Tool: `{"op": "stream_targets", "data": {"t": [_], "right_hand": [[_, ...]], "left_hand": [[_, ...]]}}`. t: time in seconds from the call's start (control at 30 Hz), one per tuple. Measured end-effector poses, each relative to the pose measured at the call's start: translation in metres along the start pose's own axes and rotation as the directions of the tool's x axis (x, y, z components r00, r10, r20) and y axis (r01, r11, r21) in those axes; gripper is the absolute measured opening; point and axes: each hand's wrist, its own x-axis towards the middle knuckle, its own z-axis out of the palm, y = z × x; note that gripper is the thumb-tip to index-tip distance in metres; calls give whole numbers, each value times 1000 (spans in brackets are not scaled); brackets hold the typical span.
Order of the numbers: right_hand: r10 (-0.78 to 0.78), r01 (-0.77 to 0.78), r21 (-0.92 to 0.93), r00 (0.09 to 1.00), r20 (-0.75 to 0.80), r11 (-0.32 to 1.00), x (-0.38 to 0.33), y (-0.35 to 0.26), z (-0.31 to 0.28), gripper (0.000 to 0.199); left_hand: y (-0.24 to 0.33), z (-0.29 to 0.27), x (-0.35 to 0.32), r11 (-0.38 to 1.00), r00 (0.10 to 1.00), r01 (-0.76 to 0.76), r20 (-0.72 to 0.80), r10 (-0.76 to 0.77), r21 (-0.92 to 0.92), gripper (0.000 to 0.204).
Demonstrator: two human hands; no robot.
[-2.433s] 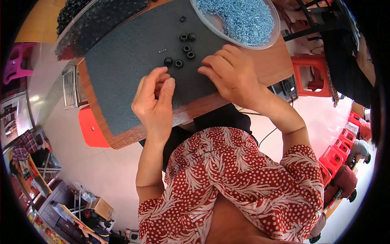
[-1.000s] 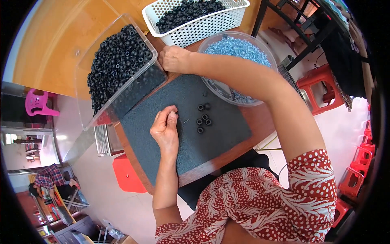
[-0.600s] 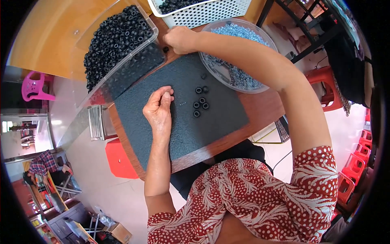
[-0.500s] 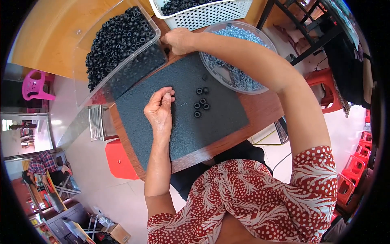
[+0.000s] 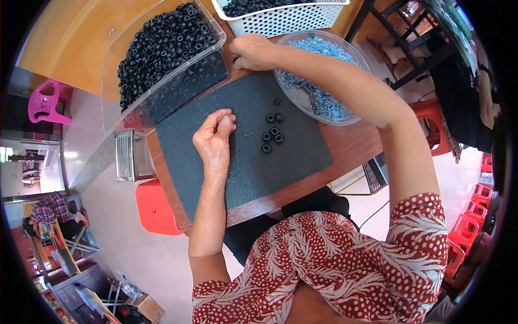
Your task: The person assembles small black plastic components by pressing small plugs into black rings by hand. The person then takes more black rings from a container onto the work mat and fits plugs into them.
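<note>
A dark mat (image 5: 253,178) covers most of the wooden table, and my left hand (image 5: 213,134) is raised over its middle, fingers curled in with the thumb pressed to them. What they hold, if anything, is hidden. Right of it lie several black rings (image 5: 274,131) in a loose cluster, and a small dark piece (image 5: 277,101) sits beyond them. At the table's far side my right hand (image 5: 252,52) is closed beside the corner of the clear bin (image 5: 208,51) of black rings. A bit of something dark shows at its fingertips, too small to name.
Under my right forearm stands a round clear tub (image 5: 345,116) of small bluish clear pieces. A white perforated basket (image 5: 291,22) with black pieces is at the back. A red stool (image 5: 155,208) stands left of the table, a dark metal frame (image 5: 399,40) at the far right.
My right hand stays by the bin corner, its fingers shifted slightly. The left thumb and fingers have drawn a little closer together. The whole view has shifted slightly; the rings keep their arrangement.
</note>
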Motion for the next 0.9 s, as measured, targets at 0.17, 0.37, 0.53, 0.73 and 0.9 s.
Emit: {"op": "stream_targets", "data": {"t": [0.17,0.37,0.53,0.73,0.9], "right_hand": [[-120,189,452,977,-176,872,-67,-37,-32,20],[-255,326,424,943,-216,845,-114,-71,-24,20],[-311,477,393,855,-415,786,-124,-85,-5,18],[-233,452,512,870,-435,731,-146,-100,1,19],[-101,413,536,850,-517,736,-156,-109,9,22]], "left_hand": [[13,-4,-4,984,995,87,-35,-93,-153,15],[37,1,-21,894,977,212,107,-185,-394,19],[35,1,-40,882,969,247,71,-239,-401,18],[39,9,-70,927,991,106,-33,-126,-359,20],[37,8,-79,913,992,79,-64,-113,-400,24]]}}
